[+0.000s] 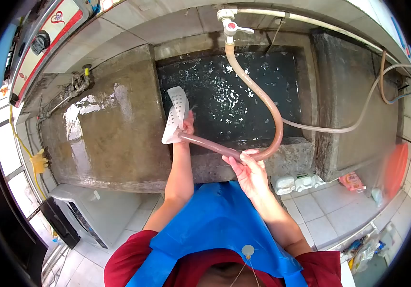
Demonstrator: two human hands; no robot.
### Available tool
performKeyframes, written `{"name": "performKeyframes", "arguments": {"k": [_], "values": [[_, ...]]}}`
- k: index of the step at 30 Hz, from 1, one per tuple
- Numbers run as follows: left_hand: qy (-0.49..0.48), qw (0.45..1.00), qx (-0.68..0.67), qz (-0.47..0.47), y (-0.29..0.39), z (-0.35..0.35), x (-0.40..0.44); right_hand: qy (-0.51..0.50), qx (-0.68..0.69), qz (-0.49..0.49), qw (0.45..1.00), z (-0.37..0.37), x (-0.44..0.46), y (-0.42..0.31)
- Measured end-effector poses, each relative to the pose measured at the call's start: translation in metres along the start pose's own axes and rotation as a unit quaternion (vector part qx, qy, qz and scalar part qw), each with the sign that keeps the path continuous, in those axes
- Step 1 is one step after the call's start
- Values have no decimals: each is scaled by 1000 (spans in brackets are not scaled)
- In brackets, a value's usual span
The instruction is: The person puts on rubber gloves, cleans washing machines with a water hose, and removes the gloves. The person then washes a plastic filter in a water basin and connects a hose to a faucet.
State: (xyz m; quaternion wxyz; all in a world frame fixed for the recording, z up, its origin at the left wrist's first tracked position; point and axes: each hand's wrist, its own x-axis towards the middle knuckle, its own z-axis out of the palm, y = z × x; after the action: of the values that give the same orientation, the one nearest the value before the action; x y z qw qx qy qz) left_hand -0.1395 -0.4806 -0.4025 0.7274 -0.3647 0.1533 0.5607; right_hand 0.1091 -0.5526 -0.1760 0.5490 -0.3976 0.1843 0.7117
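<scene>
A white perforated piece [178, 111], curved and dotted with round holes, is held at the left edge of the water-filled basin [162, 95]. My left hand [186, 125] is closed on it, with part of the fingers hidden behind it. A pinkish hose [277, 115] runs from the white valve [231, 28] on the wall, loops down over the basin and ends at the white piece. Near the basin's front edge, my right hand [248, 165] pinches the hose between thumb and fingers. Dark, rippled water [234, 103] shows beneath the hose.
Wet concrete slabs flank the basin, left [114, 129] and right [358, 115]. A thinner hose [330, 129] crosses to the right. Below stand a grey-white appliance [105, 210] at left, white jugs [301, 182] and a red-orange object [396, 167] at right.
</scene>
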Motion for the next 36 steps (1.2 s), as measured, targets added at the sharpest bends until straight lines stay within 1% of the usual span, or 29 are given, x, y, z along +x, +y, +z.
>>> {"name": "performKeyframes", "arguments": {"k": [1, 3, 4, 6, 8, 10, 11, 12, 14, 15, 17, 18, 20, 21, 23, 24, 27, 29, 33, 34, 35, 36], "values": [[1, 1000, 0, 0, -6, -1, 2, 1, 0, 0, 1000, 0, -1, 1], [2, 987, -154, -35, -16, -1, 6, -2, 4, 12, 1000, 2, -2, 2], [43, 988, -147, -3, -24, 9, 5, 0, 4, 12, 1000, 3, -2, 2], [47, 983, -175, -18, -18, 2, 12, 4, -11, -1, 1000, 5, -2, 0], [49, 978, -201, -34, -19, 5, 14, 0, 1, -4, 1000, 7, -1, -2], [74, 983, -169, 1, -18, 6, 13, -4, 16, -6, 1000, 9, 2, -4], [75, 983, -169, 2, -16, 3, 12, 0, 36, -22, 999, 9, 6, -4], [51, 989, -133, 33, -16, 1, 11, 3, 56, -38, 998, 9, 8, -4], [2, 994, -59, 94, -14, -3, 10, -3, 57, -38, 998, 6, 10, -5], [2, 994, -58, 94, -14, -5, 8, -6, 55, -39, 998, 6, 10, -6], [-58, 994, -83, 29, -23, 4, 0, 5, 39, -37, 999, 7, 11, -8], [-59, 994, -82, 29, -29, 9, -7, 0, 44, -41, 998, 3, 14, -7], [-10, 994, -30, 101, -45, 24, -24, -5, 49, -45, 998, 2, 16, -8], [-11, 994, -29, 101, -50, 25, -28, -1, 36, -37, 999, 4, 17, -9], [7, 995, 42, 88, -60, 25, -36, 3, 24, -28, 999, 7, 17, -10], [-25, 998, 46, 38, -63, 25, -41, 2, 24, -25, 999, 9, 16, -9], [-39, 996, 67, 36, -86, 24, -52, -1, 33, -31, 999, 8, 20, -3], [-72, 996, -52, -32, -96, 25, -53, -5, 41, -41, 998, 11, 25, -1], [-157, 977, -97, -111, -99, 21, -48, 4, 43, -49, 998, 11, 24, 0], [-58, 998, 24, 6, -102, 35, -50, 9, 32, -48, 998, 10, 22, 0], [42, 981, 144, 124, -101, 46, -49, 8, 32, -49, 998, 7, 19, 0], [38, 985, 99, 139, -82, 40, -32, 12, 29, -49, 998, 2, 17, 0]]}}
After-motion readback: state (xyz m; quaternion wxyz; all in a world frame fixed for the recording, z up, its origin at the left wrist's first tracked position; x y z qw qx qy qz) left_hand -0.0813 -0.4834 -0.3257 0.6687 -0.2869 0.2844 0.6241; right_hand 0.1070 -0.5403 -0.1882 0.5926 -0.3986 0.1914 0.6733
